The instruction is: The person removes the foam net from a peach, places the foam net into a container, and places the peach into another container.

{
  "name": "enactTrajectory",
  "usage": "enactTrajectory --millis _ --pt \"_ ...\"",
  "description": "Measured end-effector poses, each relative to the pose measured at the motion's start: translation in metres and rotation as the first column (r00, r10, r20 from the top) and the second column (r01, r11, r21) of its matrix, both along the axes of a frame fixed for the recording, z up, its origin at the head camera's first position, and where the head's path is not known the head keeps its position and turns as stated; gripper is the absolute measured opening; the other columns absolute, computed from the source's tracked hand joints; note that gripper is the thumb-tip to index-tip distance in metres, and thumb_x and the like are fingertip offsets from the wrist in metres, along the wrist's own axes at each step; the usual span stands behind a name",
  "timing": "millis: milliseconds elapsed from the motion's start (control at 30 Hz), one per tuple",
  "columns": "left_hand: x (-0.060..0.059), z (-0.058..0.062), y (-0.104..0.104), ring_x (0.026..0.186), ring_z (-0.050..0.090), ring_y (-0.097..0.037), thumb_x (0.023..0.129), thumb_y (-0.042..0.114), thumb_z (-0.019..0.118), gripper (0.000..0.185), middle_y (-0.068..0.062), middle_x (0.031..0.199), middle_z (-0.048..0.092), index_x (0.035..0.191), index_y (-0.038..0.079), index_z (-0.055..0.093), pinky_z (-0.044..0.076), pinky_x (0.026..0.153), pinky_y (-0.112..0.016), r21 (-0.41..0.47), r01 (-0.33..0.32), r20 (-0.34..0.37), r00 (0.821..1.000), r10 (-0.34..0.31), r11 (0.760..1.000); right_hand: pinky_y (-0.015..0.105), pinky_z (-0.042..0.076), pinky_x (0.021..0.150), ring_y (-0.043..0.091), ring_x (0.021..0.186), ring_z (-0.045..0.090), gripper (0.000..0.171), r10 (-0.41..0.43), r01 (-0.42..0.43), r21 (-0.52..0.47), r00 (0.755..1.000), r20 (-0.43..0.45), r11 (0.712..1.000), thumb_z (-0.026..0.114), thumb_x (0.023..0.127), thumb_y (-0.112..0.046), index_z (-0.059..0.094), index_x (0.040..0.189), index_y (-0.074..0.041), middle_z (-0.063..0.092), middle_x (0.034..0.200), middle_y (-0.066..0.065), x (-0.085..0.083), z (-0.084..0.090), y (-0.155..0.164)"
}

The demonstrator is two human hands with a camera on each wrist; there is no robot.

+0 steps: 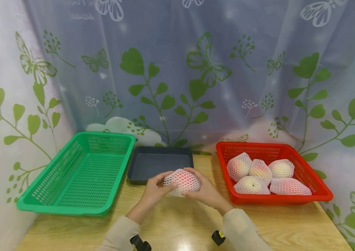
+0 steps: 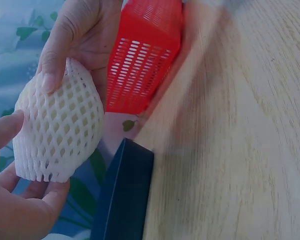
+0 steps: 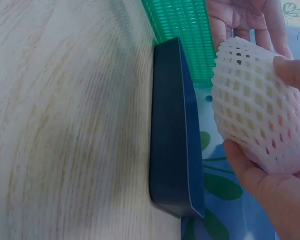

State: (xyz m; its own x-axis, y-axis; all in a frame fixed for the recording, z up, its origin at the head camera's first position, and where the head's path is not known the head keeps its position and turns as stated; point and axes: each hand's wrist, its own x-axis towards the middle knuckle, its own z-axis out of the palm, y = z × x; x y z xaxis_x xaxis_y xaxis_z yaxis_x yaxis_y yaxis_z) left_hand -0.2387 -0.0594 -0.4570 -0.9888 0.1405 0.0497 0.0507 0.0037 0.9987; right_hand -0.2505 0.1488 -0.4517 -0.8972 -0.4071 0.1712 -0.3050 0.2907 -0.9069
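Note:
Both hands hold one fruit wrapped in a white foam net point(image 1: 182, 182) just above the wooden table point(image 1: 177, 223), in front of the dark tray point(image 1: 160, 163). My left hand point(image 1: 156, 190) cups its left side, thumb on the net. My right hand point(image 1: 205, 191) grips its right side. In the left wrist view the netted fruit point(image 2: 57, 129) sits between my left hand point(image 2: 12, 195) and the right hand's fingers point(image 2: 65, 45). The right wrist view shows the net point(image 3: 262, 107) with reddish fruit through its holes, held by my right hand point(image 3: 270, 185).
A green mesh basket point(image 1: 80, 172) stands empty at the left. A red mesh basket point(image 1: 316, 184) at the right holds several more netted fruits point(image 1: 260, 172). A curtain printed with leaves and butterflies hangs close behind the table.

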Motion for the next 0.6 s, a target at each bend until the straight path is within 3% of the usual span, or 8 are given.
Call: enactTrajectory --millis 300,467,600 --pt "0.002 0.012 -0.005 0.109 0.061 -0.026 0.087 0.010 0.071 0.047 -0.017 0.126 0.060 0.131 0.003 0.058 0.052 0.082 -0.023 0.010 0.003 -0.056 0.998 -0.003 1.000 0.033 0.054 0.082 0.028 0.100 0.056 0.072 -0.017 0.017 -0.008 1.000 0.000 1.000 0.077 0.078 -0.005 0.043 0.141 -0.007 0.051 0.131 0.020 0.015 0.030 -0.004" --pt "0.002 0.024 -0.015 0.115 0.059 -0.023 0.089 0.009 0.068 0.039 -0.015 0.126 0.062 0.126 0.001 0.061 0.050 0.088 -0.021 0.084 -0.043 -0.086 0.995 0.050 0.996 0.039 0.052 0.089 0.029 0.107 0.054 0.074 -0.033 0.033 -0.024 0.999 0.028 0.999 0.079 0.078 -0.009 0.042 0.142 -0.014 0.047 0.137 0.014 0.009 0.022 -0.001" --pt "0.004 0.033 -0.026 0.108 0.063 -0.018 0.090 0.011 0.067 0.032 -0.014 0.121 0.065 0.120 0.002 0.065 0.052 0.087 -0.025 0.140 -0.061 -0.027 0.997 0.066 0.988 0.036 0.052 0.088 0.028 0.108 0.054 0.075 -0.052 0.052 -0.035 0.999 0.017 0.998 0.080 0.077 -0.011 0.043 0.142 -0.019 0.047 0.138 0.012 0.005 0.018 0.003"
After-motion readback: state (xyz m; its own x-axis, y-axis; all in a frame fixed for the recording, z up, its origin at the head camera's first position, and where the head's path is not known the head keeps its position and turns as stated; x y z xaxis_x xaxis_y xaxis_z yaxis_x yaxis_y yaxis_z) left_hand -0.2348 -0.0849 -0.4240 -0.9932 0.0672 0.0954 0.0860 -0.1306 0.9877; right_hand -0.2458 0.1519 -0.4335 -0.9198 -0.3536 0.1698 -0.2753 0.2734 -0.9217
